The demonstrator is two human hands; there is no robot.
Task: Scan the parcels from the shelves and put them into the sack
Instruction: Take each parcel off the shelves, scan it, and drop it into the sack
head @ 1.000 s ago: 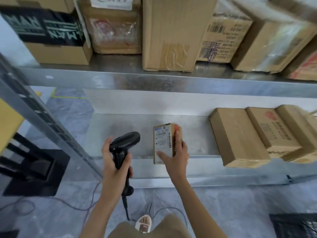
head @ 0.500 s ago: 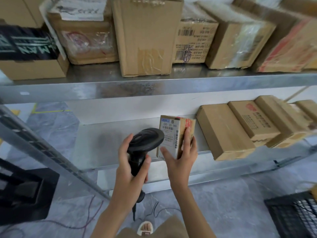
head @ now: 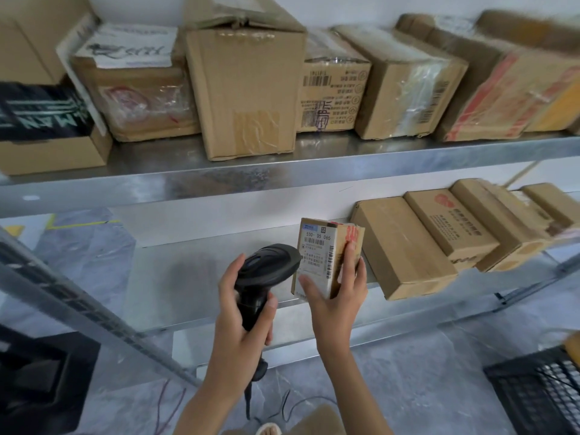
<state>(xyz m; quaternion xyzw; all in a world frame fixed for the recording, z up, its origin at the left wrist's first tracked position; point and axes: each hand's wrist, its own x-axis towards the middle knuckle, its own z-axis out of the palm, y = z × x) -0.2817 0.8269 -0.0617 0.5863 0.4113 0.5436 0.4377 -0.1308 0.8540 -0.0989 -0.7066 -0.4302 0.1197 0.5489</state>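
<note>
My right hand [head: 337, 301] grips a small cardboard parcel [head: 326, 246] with a white barcode label, held upright in front of the lower shelf [head: 188, 277]. My left hand [head: 244, 315] grips a black handheld scanner [head: 266, 271] by its handle. The scanner's head points right and nearly touches the parcel's label. The sack is out of view.
Several cardboard boxes [head: 405, 246] lean in a row on the lower shelf to the right. The upper shelf [head: 282, 171] carries several larger boxes [head: 244, 89]. A black crate [head: 539, 394] stands at bottom right, a dark object [head: 40, 378] at bottom left. Cables [head: 169, 403] lie on the floor.
My right hand has lifted the parcel off the lower shelf and turned its label toward me. My left hand has brought the scanner up close to the label.
</note>
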